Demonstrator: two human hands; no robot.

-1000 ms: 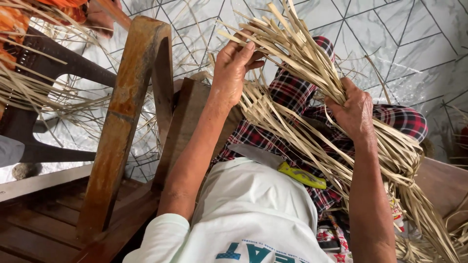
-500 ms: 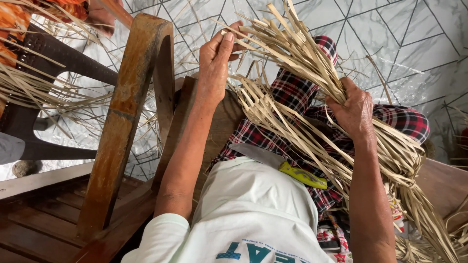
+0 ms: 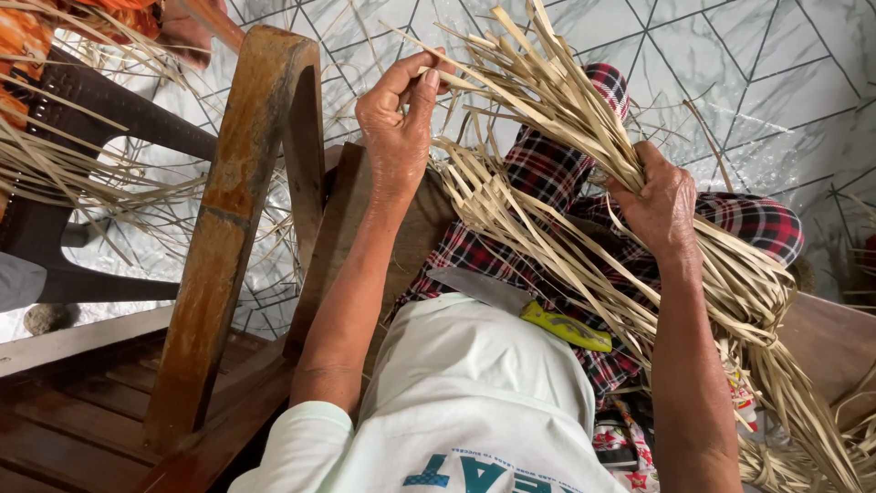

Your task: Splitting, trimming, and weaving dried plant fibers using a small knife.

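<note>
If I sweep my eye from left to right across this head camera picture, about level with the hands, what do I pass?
Dark plastic chair → slanted brown wooden chair post → left hand pinching one pale dried leaf strip → thick bundle of pale dried leaf strips → right hand gripping that bundle → grey tiled floor.

The strips (image 3: 547, 100) are pale straw-yellow, some tan at the edges. The trousers (image 3: 547, 173) show a red, black and white plaid. The shirt (image 3: 474, 383) is very light mint-white with teal lettering. The knife (image 3: 520, 306) has a grey blade and a yellow-green handle. The chair (image 3: 246, 183) is worn orange-brown wood, and the floor (image 3: 748, 55) is white marbled tile crossed by dark triangular lines
</note>
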